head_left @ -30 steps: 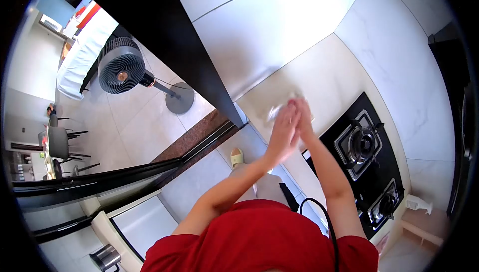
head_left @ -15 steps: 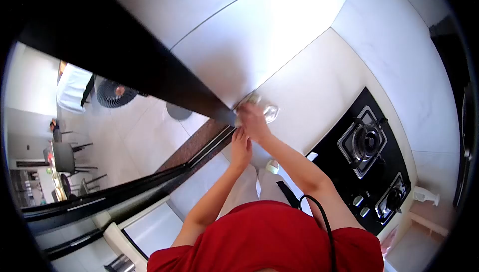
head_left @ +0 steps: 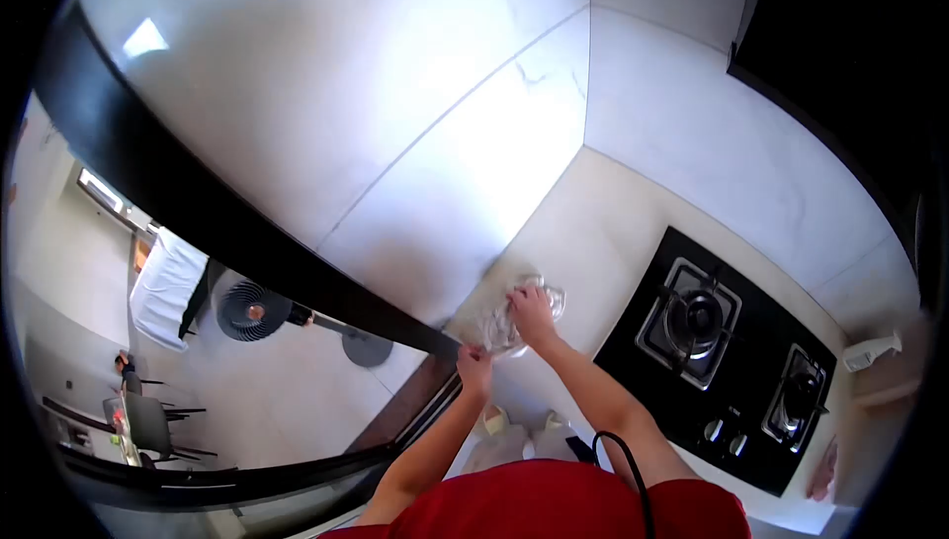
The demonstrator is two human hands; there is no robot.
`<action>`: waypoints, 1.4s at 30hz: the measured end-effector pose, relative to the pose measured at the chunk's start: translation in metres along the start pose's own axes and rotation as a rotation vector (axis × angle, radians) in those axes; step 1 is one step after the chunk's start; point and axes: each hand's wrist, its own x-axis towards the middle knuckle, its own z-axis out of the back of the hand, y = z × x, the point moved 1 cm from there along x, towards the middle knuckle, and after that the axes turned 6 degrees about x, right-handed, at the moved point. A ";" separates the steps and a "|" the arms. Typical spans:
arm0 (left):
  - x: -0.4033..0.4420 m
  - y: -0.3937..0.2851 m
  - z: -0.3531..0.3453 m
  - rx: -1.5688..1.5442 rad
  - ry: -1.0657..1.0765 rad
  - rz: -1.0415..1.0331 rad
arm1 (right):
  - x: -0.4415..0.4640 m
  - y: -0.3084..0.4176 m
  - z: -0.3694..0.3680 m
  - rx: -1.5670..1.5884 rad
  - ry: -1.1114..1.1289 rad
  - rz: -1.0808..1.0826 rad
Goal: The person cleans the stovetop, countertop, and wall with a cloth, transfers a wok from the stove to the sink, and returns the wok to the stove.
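Clear plastic [head_left: 499, 329], crumpled; long axis diagonal, rising rightward

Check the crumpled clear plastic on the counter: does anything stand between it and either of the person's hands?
Nothing visible does. The right hand is on the crumpled clear plastic, and the left hand is at its edge; whether its fingers grip is unclear. The cooktop lies to the right, outside that space.
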 end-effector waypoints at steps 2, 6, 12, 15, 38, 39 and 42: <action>-0.004 -0.013 0.011 -0.051 0.009 -0.139 | 0.002 0.001 -0.001 -0.116 0.073 -0.117; -0.040 -0.129 0.032 -0.376 0.320 -0.089 | 0.017 -0.002 0.004 0.557 0.256 -0.406; -0.087 -0.285 0.061 -0.474 0.217 -0.388 | 0.058 0.137 0.105 1.408 0.018 -0.171; -0.112 -0.352 0.112 -0.163 -0.195 -0.843 | 0.092 0.214 0.159 0.957 -0.103 0.540; 0.024 -0.325 0.021 0.852 -0.205 -1.488 | 0.125 0.044 0.026 0.623 -0.244 0.067; 0.018 -0.345 0.031 0.786 -0.234 -1.480 | 0.137 0.070 0.050 0.595 -0.292 0.161; -0.013 -0.434 0.080 1.671 -0.734 -1.353 | 0.190 0.140 0.118 0.618 -0.369 0.389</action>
